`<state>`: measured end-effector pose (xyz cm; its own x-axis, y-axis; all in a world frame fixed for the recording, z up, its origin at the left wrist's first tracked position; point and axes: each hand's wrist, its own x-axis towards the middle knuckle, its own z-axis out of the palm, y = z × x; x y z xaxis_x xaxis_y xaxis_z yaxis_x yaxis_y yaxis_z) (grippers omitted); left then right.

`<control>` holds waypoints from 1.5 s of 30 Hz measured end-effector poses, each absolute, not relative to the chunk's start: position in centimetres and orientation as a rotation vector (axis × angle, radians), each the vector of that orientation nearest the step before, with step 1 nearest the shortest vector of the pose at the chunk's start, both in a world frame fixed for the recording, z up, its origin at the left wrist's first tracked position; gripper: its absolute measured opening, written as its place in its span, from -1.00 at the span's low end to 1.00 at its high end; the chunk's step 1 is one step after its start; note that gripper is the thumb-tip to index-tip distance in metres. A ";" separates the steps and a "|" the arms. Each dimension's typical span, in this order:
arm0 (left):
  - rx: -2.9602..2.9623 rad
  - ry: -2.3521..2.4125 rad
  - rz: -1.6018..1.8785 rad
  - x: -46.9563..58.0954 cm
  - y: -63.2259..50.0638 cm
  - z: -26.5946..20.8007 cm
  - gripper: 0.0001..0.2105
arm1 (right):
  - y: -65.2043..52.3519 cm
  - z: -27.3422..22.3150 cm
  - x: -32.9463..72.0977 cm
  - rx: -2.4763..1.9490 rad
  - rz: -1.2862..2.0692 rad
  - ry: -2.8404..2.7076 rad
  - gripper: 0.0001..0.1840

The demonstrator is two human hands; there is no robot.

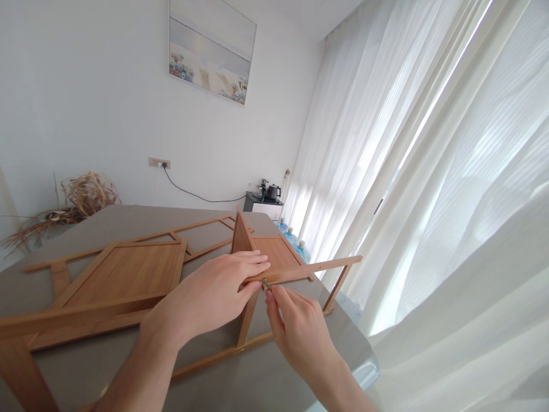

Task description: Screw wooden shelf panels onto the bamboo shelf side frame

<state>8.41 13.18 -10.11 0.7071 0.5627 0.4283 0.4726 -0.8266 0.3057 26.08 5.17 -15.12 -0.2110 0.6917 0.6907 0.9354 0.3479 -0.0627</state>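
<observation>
My left hand (214, 292) grips the left part of a wooden rail (319, 266), fingers over the top and thumb below. An upright wooden panel (241, 233) meets the rail beside these fingers. My right hand (298, 323) pinches a small, dark metal hex key (267, 285) between thumb and index finger. Its far end is at the rail's edge, close to my left thumb; whether it sits in a screw is too small to tell. Below, a lower wooden rail (210, 363) runs along the tabletop, joined to the upright part.
The grey-covered table (343, 355) has a rounded right corner. Another wooden panel (128, 272) and a ladder-like frame (150, 236) lie left. Behind are a kettle (273, 191) on a small cabinet, blue water bottles (301, 249) and dried plants (92, 194). White curtains (429, 200) hang right.
</observation>
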 end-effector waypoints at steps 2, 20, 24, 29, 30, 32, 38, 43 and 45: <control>2.729 0.836 0.788 8.4 13.2 -10.2 -0.61 | 5.0 -14.8 26.3 -1.421 -0.612 -2.020 -0.73; 2.689 0.841 0.794 8.5 13.2 -10.2 -0.59 | 4.8 -13.7 25.0 -1.459 0.191 -1.882 -0.67; 2.700 0.837 0.770 8.4 13.2 -10.2 -0.59 | 4.8 -14.8 24.1 -1.337 0.563 -1.663 -0.64; 2.702 0.844 0.760 8.3 13.2 -10.1 -0.60 | 4.5 -16.0 23.9 -1.403 0.191 -1.744 -0.67; 2.697 0.843 0.762 8.3 13.2 -10.1 -0.60 | 4.4 -16.1 24.0 -1.415 0.089 -1.782 -0.67; 2.689 0.838 0.762 8.3 13.2 -10.0 -0.61 | 4.5 -16.2 24.4 -1.431 -0.093 -1.845 -0.68; 2.680 0.839 0.762 8.3 13.2 -10.0 -0.61 | 4.9 -15.6 25.5 -1.459 -0.282 -1.956 -0.66; 2.663 0.829 0.777 8.3 13.1 -10.0 -0.61 | 5.1 -15.3 25.7 -1.483 -0.296 -1.978 -0.68; 2.672 0.833 0.777 8.3 13.0 -9.9 -0.61 | 5.1 -15.1 25.7 -1.487 -0.298 -1.980 -0.68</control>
<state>8.33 13.04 -9.94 0.6969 0.5830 0.4176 0.4571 -0.8098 0.3677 25.74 5.10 -15.10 -0.1588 0.7790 0.6066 0.9230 0.3352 -0.1889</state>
